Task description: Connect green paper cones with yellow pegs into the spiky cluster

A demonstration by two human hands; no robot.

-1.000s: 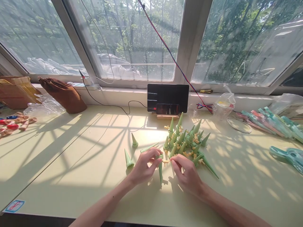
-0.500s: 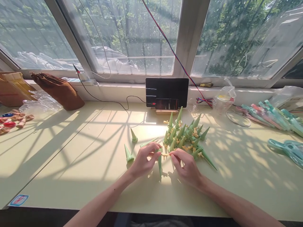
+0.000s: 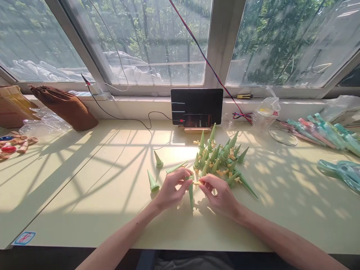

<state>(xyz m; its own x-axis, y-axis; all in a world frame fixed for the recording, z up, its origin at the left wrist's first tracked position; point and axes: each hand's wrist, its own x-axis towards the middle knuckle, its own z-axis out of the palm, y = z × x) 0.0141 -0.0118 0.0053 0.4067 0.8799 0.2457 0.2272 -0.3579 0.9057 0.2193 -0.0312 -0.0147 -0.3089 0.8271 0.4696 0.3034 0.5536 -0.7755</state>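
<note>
Between the thumb and fingers of my left hand (image 3: 173, 188) is a green cone (image 3: 191, 195), its tip pointing down toward me. My right hand (image 3: 218, 192) pinches a small yellow peg-like piece (image 3: 197, 183) right beside the cone's wide end; whether it is seated in the cone I cannot tell. Just beyond my right hand lies a pile of green cones (image 3: 216, 161) with small yellow pieces on them. Left of my left hand two cones stand upright, a nearer cone (image 3: 152, 182) and a farther cone (image 3: 158, 160). Another green cone (image 3: 176, 167) lies flat behind my left hand.
A phone (image 3: 197, 120) rests on a wooden stand before a black tablet (image 3: 180, 97). Teal and pink plastic pieces (image 3: 323, 131) lie at right, near a plastic cup (image 3: 266, 114). A brown pouch (image 3: 67, 108) and wooden pieces (image 3: 17, 146) are at left.
My right hand has shifted slightly left, its fingertips closer to the cone, and less of the yellow piece shows. My left hand still holds the cone. The view has tilted a little.
</note>
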